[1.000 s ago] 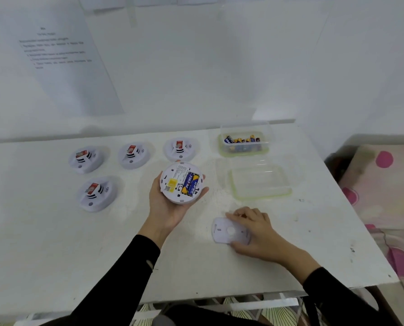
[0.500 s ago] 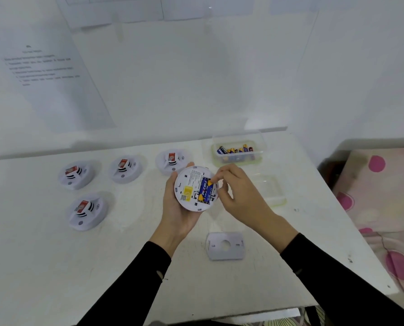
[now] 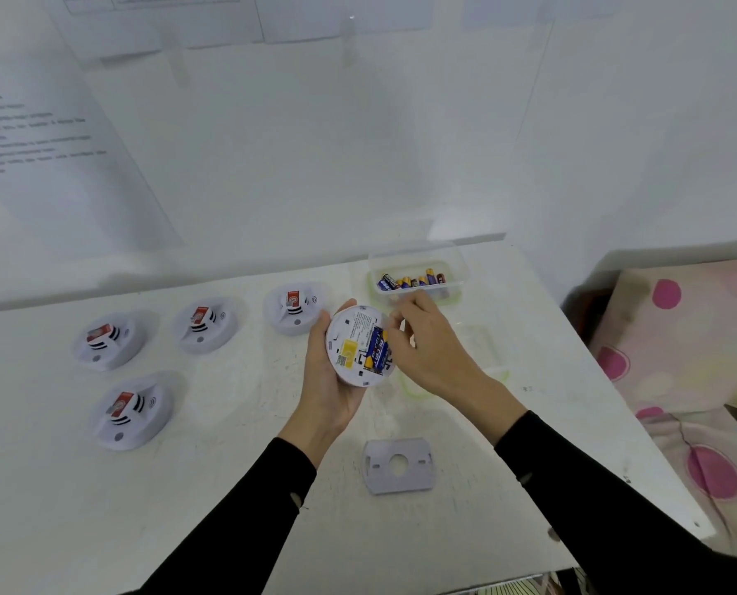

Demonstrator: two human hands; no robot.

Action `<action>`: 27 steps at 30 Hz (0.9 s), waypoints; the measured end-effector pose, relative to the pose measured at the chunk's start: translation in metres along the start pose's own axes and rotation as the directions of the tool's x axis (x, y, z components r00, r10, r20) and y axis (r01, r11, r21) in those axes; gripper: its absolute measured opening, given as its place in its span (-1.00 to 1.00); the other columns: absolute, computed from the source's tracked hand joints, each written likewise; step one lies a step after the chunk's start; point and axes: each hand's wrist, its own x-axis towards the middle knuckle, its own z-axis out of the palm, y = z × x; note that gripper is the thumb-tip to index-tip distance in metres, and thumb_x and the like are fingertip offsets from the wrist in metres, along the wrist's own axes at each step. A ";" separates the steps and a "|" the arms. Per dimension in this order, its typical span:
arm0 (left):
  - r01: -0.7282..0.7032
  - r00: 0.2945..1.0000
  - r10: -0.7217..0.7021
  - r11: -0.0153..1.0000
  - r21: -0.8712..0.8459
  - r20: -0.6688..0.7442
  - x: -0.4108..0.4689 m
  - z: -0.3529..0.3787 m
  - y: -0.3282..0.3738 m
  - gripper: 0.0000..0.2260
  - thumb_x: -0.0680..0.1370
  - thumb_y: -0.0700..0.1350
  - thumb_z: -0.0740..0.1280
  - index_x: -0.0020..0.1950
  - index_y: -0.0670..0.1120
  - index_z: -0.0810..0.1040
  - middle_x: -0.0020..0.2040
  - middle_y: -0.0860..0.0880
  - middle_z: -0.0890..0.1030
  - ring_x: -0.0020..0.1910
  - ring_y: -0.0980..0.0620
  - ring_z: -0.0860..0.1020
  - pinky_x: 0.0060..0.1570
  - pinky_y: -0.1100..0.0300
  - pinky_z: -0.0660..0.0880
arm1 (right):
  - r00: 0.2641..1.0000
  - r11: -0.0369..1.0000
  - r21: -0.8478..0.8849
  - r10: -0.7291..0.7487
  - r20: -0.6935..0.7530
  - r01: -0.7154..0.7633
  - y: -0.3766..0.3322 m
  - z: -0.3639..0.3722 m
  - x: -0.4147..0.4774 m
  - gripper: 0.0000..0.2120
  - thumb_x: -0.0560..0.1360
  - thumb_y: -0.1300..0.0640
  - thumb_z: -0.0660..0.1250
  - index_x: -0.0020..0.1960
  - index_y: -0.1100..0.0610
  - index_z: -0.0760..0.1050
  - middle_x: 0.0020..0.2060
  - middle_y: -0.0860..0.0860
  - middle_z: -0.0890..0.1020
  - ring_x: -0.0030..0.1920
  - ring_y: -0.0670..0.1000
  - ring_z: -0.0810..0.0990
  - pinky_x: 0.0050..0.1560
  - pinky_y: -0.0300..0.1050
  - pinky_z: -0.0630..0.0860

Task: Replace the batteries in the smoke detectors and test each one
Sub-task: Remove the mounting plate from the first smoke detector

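My left hand [image 3: 330, 382] holds a round white smoke detector [image 3: 351, 341] above the table, its back side up. Blue and yellow batteries [image 3: 377, 347] sit in its open compartment. My right hand [image 3: 433, 350] is at the detector's right edge, fingertips curled onto the batteries' upper end. The detector's grey back plate [image 3: 397, 465] lies flat on the table below my hands. Several other detectors lie face up to the left: [image 3: 109, 341], [image 3: 206, 324], [image 3: 294, 307], [image 3: 128, 412].
A clear plastic box [image 3: 418, 279] with several loose batteries stands at the back right. Its lid [image 3: 482, 350] lies behind my right hand. The white table [image 3: 229, 487] ends at right, beside a pink-dotted fabric [image 3: 680, 358]. Paper sheets hang on the wall.
My right hand left the back plate on the table and rose to the batteries in the detector. My left hand lifted and tilted the detector a little.
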 end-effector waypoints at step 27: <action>-0.006 1.000 0.005 0.996 -0.084 -0.012 0.008 0.005 0.010 -0.57 0.62 0.17 0.14 0.36 -0.05 0.50 0.09 -0.16 0.67 0.02 -0.11 0.65 0.08 -0.04 0.58 | 0.961 0.964 -0.058 -0.251 0.117 0.259 0.006 -0.005 -0.004 -0.56 0.47 0.12 0.41 0.30 0.11 0.41 0.31 -0.01 0.43 0.34 -0.11 0.35 0.33 -0.39 0.25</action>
